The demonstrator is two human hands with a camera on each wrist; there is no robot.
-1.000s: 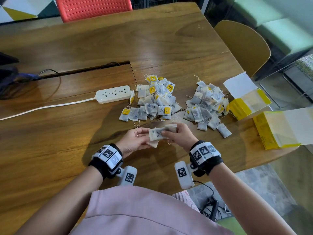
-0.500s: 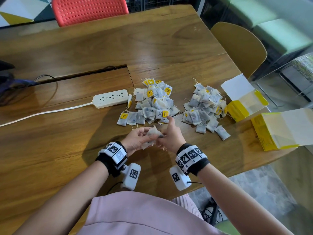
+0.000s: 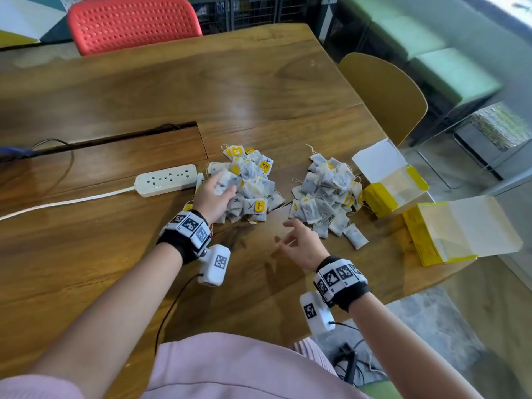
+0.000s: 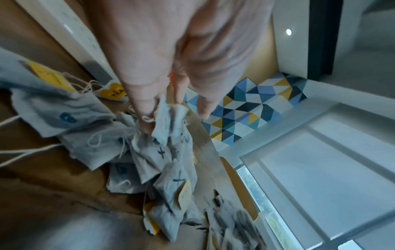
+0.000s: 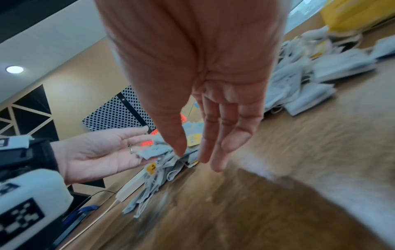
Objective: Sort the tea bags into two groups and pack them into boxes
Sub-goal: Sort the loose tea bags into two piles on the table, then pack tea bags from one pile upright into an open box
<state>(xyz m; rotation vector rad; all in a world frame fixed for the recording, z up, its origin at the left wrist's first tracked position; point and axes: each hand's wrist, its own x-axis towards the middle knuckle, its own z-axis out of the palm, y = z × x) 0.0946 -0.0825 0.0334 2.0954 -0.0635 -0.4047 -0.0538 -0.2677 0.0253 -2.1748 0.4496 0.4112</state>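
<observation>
Two heaps of grey tea bags lie on the wooden table: a left pile (image 3: 253,188) with X marks and yellow tags, and a right pile (image 3: 325,197). My left hand (image 3: 223,184) hovers over the left pile's near-left side and pinches one tea bag (image 4: 169,118) between thumb and fingers. My right hand (image 3: 288,234) hangs open and empty above the bare wood in front of the gap between the piles. Two open yellow boxes stand to the right: a small box (image 3: 388,182) beside the right pile and a larger box (image 3: 449,231) nearer the table's edge.
A white power strip (image 3: 167,180) with its cable lies left of the left pile, behind a cable slot (image 3: 115,136). A red chair (image 3: 132,21) stands at the far side, a tan chair (image 3: 383,90) at the right. The table edge (image 3: 403,286) runs close behind the larger box.
Both hands held one tea bag together near the front edge. Now the left hand has carried it forward over the left pile, and the right hand has let go and drawn right, open.
</observation>
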